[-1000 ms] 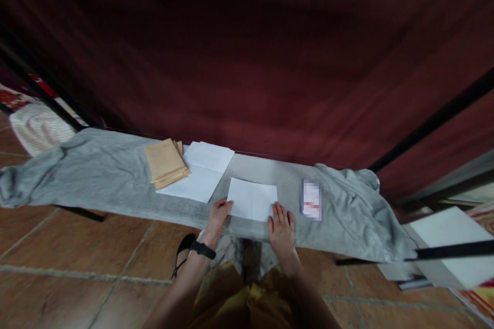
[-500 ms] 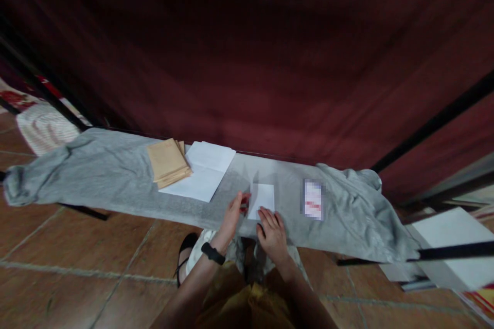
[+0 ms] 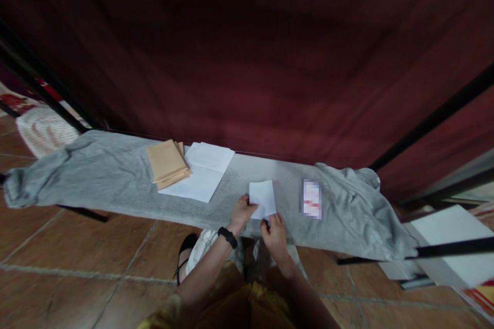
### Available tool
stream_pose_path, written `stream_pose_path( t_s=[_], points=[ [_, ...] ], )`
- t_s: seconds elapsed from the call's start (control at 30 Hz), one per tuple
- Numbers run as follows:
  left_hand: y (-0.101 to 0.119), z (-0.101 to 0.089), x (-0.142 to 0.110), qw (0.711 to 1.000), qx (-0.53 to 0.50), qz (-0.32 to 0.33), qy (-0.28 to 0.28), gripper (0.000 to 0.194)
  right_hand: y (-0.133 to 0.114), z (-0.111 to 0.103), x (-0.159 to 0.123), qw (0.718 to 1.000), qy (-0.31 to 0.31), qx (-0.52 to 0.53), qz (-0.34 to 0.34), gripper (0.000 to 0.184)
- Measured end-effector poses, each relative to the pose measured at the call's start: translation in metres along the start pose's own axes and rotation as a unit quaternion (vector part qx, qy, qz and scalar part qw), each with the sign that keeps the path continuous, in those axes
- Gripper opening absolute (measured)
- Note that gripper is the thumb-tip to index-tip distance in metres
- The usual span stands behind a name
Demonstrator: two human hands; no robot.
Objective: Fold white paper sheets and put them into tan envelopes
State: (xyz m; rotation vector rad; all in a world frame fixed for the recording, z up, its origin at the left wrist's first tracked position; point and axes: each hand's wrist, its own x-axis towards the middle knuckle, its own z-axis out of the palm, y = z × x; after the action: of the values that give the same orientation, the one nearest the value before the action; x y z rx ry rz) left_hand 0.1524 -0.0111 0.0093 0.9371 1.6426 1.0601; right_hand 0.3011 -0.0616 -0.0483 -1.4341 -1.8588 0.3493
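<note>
A small folded sheet of white paper [image 3: 262, 196] is between my two hands, over the grey cloth. My left hand [image 3: 243, 212] pinches its left edge, thumb on top. At its lower right corner, my right hand [image 3: 275, 232] grips the paper with bent fingers. Farther left lie larger white sheets [image 3: 210, 164] with a crease across them. A stack of brown envelopes [image 3: 166, 160] rests partly on those sheets. To the right of my hands is a flat, blurred-out item [image 3: 312, 199] with white and red on it.
A grey cloth [image 3: 116, 180] covers the narrow bench, bunched at both ends. Behind it hangs a dark red curtain [image 3: 247, 82], with black metal bars [image 3: 432, 118] at the sides. A white box [image 3: 455, 247] stands at the lower right, above the tiled floor [image 3: 127, 262].
My left hand has moved in from beside the paper and now grips its left edge. My right hand has gone from lying flat on the paper to holding its lower right corner.
</note>
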Motion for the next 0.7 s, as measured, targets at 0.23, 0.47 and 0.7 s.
stream_pose_path(
  t_s=[0.23,0.47,0.7],
  points=[
    [-0.006,-0.001,-0.012,0.975,-0.21,-0.041,0.056,0.025,0.009,-0.002,0.007,0.972,0.07,0.2,0.1,0.062],
    [-0.007,0.011,-0.018,0.934,-0.337,-0.104,0.061,0.024,-0.005,-0.003,0.023,0.979,0.046,0.19,0.05,0.047],
    [-0.005,0.029,-0.025,0.923,-0.352,-0.152,-0.024,0.014,-0.007,0.009,0.041,0.992,-0.075,0.1,-0.001,0.044]
  ],
)
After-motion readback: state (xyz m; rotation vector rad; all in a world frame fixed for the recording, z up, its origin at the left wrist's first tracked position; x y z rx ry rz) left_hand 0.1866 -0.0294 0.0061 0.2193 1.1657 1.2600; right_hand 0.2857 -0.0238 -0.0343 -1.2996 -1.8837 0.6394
